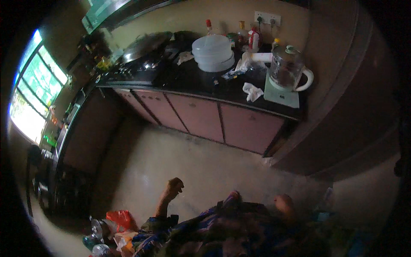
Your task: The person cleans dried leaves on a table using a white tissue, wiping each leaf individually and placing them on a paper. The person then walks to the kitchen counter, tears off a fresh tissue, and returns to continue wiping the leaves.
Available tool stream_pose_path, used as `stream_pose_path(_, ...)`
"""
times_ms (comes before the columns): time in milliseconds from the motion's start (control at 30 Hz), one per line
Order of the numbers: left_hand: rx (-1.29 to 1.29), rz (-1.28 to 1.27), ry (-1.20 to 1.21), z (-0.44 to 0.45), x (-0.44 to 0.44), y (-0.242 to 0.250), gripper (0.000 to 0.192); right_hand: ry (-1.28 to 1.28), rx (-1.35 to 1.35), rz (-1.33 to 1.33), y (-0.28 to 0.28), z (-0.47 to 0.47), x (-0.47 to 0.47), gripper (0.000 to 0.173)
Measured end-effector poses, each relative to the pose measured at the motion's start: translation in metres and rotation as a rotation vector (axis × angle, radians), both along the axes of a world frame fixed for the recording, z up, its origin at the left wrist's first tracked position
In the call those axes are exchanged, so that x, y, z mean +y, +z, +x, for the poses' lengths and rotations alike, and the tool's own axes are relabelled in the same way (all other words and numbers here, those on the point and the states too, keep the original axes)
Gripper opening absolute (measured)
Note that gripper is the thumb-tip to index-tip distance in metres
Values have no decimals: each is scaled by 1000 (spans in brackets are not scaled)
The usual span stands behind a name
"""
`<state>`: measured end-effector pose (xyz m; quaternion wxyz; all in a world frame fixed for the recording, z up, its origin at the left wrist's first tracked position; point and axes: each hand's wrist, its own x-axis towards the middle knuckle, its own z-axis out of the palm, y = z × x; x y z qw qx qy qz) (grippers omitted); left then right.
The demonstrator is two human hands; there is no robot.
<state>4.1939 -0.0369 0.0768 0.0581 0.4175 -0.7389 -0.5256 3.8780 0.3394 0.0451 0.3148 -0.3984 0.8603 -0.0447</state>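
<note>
My left hand [175, 185] hangs over the floor with its fingers loosely curled and a small gap by the thumb. Nothing shows in it. On the other side of my body is my right hand [284, 203], blurred and dim, its fingers hard to make out. Both hands are well apart from the dark countertop [192, 84] in front of me. On that counter stand stacked whitish plastic containers [213, 54]. Near its right end, a glass kettle [285, 72] with a white handle rests on a pale flat base [281, 96].
Pink cabinet doors [196, 112] front the counter. A crumpled white tissue [252, 92] lies beside the kettle base. A large metal wok or lid [146, 46] sits on the stove. At lower left are a red plastic bag [120, 220] and metal cookware [98, 228]. Concrete-like floor [192, 154] lies between.
</note>
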Motion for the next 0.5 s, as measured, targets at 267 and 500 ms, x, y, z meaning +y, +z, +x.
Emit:
stream_pose_path(267,148,-31,-85,-167,-138,44,16,-121,-53,-217,22,-99,-119,23)
stream_pose_path(500,259,-197,-451,-368,-225,104,16,-552,-158,-270,64,-149,-201,25)
